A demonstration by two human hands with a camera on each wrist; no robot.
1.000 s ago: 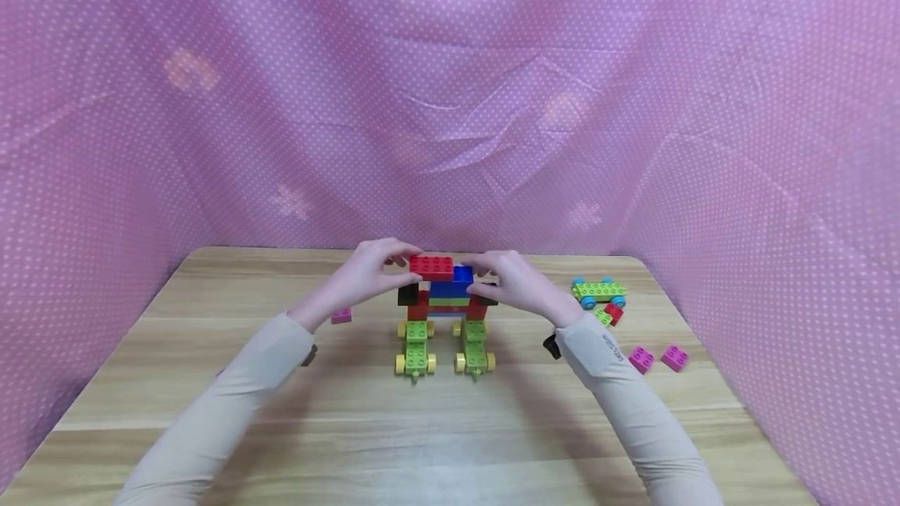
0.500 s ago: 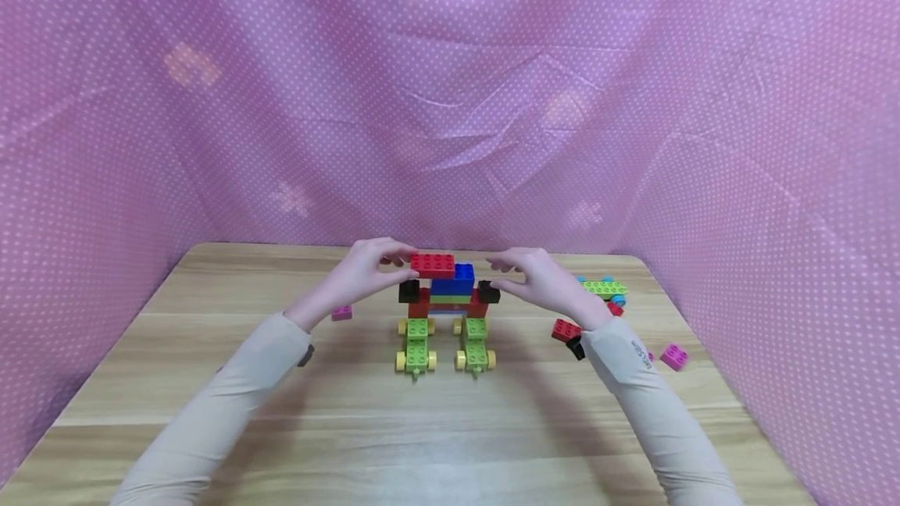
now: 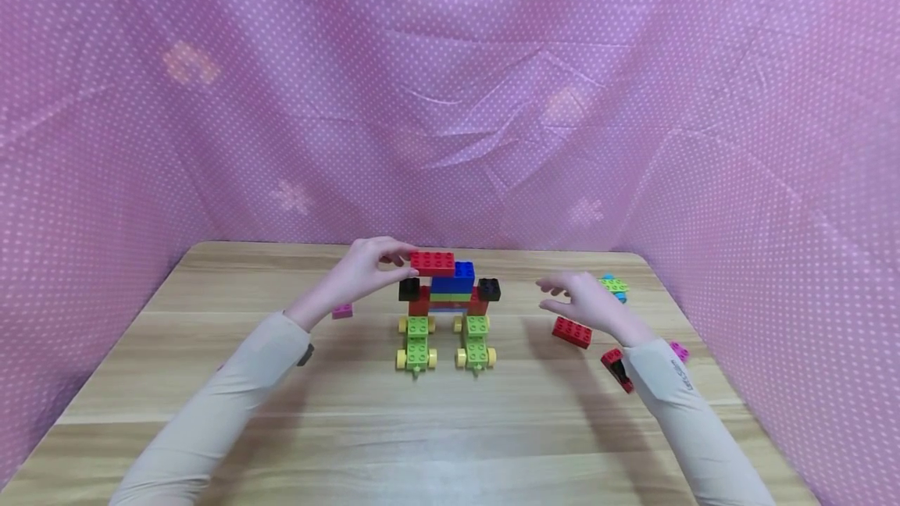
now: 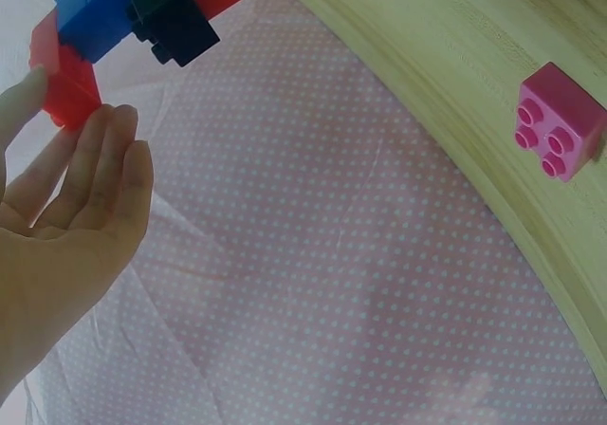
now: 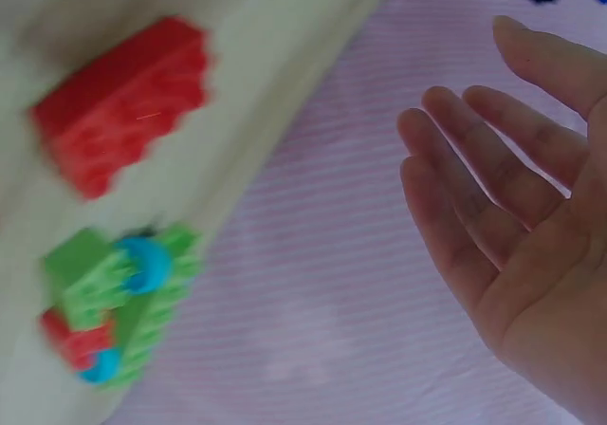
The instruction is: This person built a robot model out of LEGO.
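In the head view a toy brick build stands mid-table on two green wheeled bases [image 3: 417, 343]. Red bricks, a black brick [image 3: 489, 289] at either side and a blue brick [image 3: 454, 283] make up its upper part. My left hand [image 3: 369, 265] pinches the left end of a red brick [image 3: 432, 262] that sits on top, overhanging the blue one to the left. The left wrist view has thumb and fingertips on this red brick [image 4: 64, 74]. My right hand [image 3: 585, 301] holds nothing, fingers spread and relaxed, above and behind a loose red brick [image 3: 572, 332].
A pink brick [image 4: 560, 126] lies left of the build. On the right side are a black and red piece [image 3: 617, 369], a magenta brick [image 3: 679, 350] partly behind the sleeve, and a green base with blue wheels [image 5: 147, 321]. A pink dotted curtain [image 3: 450, 100] surrounds the table.
My right hand has let go of the build's right side and moved right, over the loose red brick. The left hand keeps its pinch on the top red brick.
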